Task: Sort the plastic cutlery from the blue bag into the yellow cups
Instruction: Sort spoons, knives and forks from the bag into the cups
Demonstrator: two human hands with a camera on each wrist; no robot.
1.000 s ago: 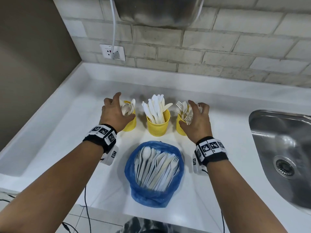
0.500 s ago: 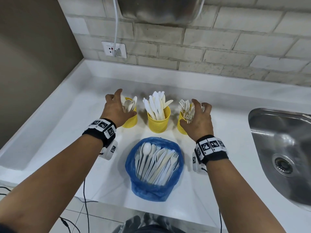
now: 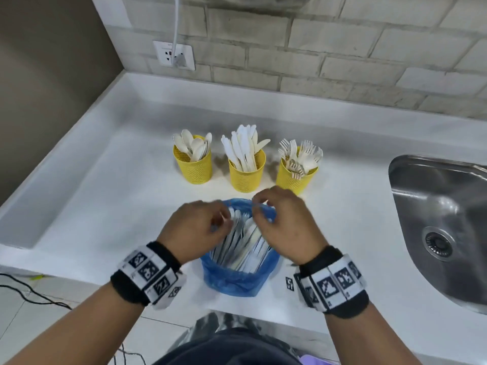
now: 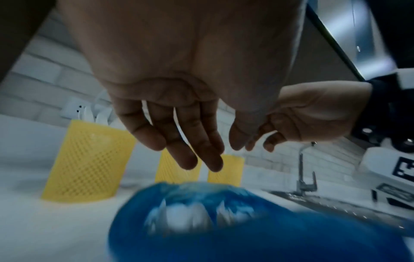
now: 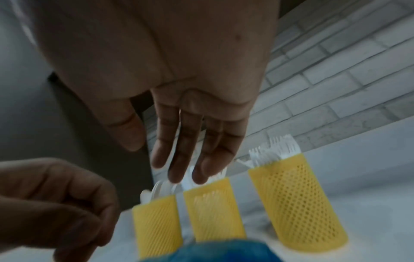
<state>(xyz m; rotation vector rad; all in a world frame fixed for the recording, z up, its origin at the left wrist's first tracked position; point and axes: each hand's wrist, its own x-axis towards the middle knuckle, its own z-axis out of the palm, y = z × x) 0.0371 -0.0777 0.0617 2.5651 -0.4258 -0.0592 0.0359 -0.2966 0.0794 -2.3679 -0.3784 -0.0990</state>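
Observation:
Three yellow mesh cups stand in a row on the white counter: spoons in the left cup, knives in the middle cup, forks in the right cup. In front of them the blue bag stands open with several white cutlery pieces upright inside. My left hand hovers over the bag's left rim and my right hand over its far right rim. In the wrist views the left hand's fingers and the right hand's fingers hang loose and hold nothing.
A steel sink lies at the right, with a tap behind it. A wall socket with a plugged cable sits on the brick wall. The counter's front edge runs just below my wrists.
Both hands have let go of the outer cups and drawn back toward me, coming together over the blue bag. The cups stay in their row.

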